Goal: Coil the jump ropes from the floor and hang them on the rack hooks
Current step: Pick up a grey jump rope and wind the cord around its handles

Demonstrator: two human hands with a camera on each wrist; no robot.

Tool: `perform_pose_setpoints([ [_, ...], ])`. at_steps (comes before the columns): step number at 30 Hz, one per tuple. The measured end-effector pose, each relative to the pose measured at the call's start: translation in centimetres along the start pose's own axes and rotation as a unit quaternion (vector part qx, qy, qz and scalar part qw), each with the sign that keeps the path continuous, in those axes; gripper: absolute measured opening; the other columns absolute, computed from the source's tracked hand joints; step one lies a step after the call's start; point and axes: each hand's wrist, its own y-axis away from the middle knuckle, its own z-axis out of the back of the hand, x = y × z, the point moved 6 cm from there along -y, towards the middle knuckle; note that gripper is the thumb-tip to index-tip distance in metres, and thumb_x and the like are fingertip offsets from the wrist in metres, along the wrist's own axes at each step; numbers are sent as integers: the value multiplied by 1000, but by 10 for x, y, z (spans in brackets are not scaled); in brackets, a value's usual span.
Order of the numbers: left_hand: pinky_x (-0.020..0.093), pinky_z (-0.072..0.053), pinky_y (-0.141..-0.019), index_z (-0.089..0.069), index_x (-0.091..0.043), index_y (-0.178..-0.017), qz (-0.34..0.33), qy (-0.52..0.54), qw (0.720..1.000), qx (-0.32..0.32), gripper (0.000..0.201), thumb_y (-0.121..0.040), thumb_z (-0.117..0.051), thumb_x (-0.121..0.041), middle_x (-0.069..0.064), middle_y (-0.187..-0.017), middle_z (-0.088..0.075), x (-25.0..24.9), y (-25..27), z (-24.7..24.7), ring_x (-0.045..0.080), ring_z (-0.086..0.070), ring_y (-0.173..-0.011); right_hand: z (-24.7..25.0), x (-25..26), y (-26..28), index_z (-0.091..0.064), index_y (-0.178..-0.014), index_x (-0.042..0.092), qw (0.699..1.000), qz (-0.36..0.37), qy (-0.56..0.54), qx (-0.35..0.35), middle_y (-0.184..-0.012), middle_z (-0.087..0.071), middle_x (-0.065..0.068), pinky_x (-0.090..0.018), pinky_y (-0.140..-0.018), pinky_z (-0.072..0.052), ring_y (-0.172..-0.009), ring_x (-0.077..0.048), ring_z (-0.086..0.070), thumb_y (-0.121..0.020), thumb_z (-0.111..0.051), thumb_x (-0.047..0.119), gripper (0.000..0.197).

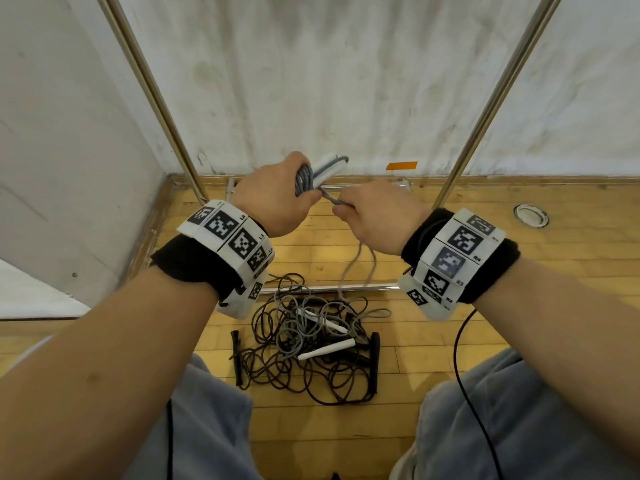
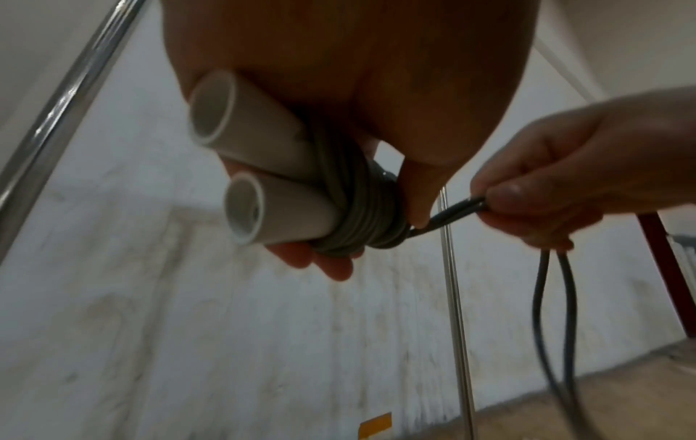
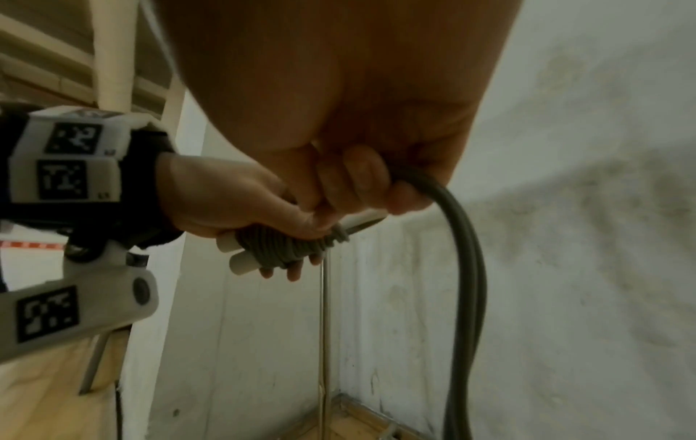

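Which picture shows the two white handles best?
The left wrist view: both white handles fill the middle, open ends showing, grey rope wound around them. The head view shows only their tips beyond the left hand. The right wrist view shows them small and dim.

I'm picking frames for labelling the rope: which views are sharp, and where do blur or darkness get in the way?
Head view: evenly lit and sharp on the rope pile, edges bowed by the wide lens. Left wrist view: white handles clear, wall smeared. Right wrist view: dim, right hand a dark mass, wall blurred.
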Motion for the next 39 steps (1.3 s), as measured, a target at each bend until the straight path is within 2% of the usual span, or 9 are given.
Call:
perform_pose_setpoints([
  [4, 31, -38, -62, -43, -24, -122, -2, -34, 998, 52, 41, -90, -56, -46, -5, -85, -51, 1, -1, -13, 21, -51, -73, 5, 7, 2, -45, -81, 20, 996, 41, 72, -27, -71, -47, 2, -29, -57, -26, -69, -20, -45, -99, -35, 36, 27],
  [8, 32, -39, -67, -49, -27, -104, -15, -50, 991, 121, 28, -87, -60, -46, -4, -91, -60, -5, 4, -28, 18, -54, -78, 2, 17, 5, -51, -87, 21, 994, 76, 79, -31, -78, -52, 2, -28, -57, -30, -69, -19, -46, -99, -37, 33, 23],
  [13, 40, -49, -84, -53, -34, -116, -58, -31, 982, 177, 37, -83, -65, -44, -6, -107, -64, -21, 14, -39, 21, -59, -99, 7, 7, 2, -57, -88, 21, 997, 71, 22, -27, -80, -50, 4, -30, -66, -29, -76, -18, -45, -98, -41, 31, 21],
  [17, 39, -51, -81, -55, -34, -114, -88, 12, 981, 171, 38, -81, -66, -49, -7, -97, -64, -30, 18, -35, 20, -61, -91, 18, -9, -1, -65, -90, 17, 997, 37, -43, -52, -81, -56, 3, -28, -66, -32, -76, -16, -49, -95, -49, 34, 24],
  [21, 34, -52, -70, -55, -43, -118, -87, 50, 987, 125, 59, -69, -54, -75, -11, -80, -63, -39, 22, -29, 14, -60, -77, 27, -21, -2, -64, -79, 17, 988, -3, -133, -84, -68, -53, 10, -21, -58, -35, -67, -9, -50, -86, -62, 37, 21],
  [27, 25, -39, -57, -64, -33, -107, -76, 85, 990, 81, 42, -75, -61, -60, -17, -64, -53, -38, 21, -25, 4, -54, -63, 29, -23, -1, -65, -75, 11, 969, -25, -225, -96, -60, -49, 9, -11, -51, -32, -56, -6, -43, -83, -66, 34, 24],
  [32, 34, -51, -68, -64, -32, -105, -71, 86, 991, 71, 49, -75, -55, -69, -9, -79, -66, -43, 25, -23, 14, -62, -77, 33, -16, 1, -64, -73, 13, 964, -6, -247, -97, -59, -49, 10, -8, -52, -33, -54, 4, -44, -84, -65, 31, 21],
  [35, 29, -44, -59, -54, -38, -83, -68, 91, 990, 80, 22, -78, -61, -58, -13, -67, -56, -45, 26, -24, 11, -57, -68, 33, -16, 1, -65, -72, 12, 964, -3, -250, -90, -57, -47, 9, -8, -51, -32, -52, 3, -44, -84, -66, 31, 23],
  [39, 28, -37, -53, -47, -37, -67, -102, 141, 982, 67, 24, -76, -66, -47, -11, -58, -51, -47, 28, -16, 9, -51, -56, 33, -32, 1, -69, -73, 8, 942, -40, -323, -80, -54, -45, 4, -11, -46, -30, -46, -3, -39, -82, -69, 32, 25],
])
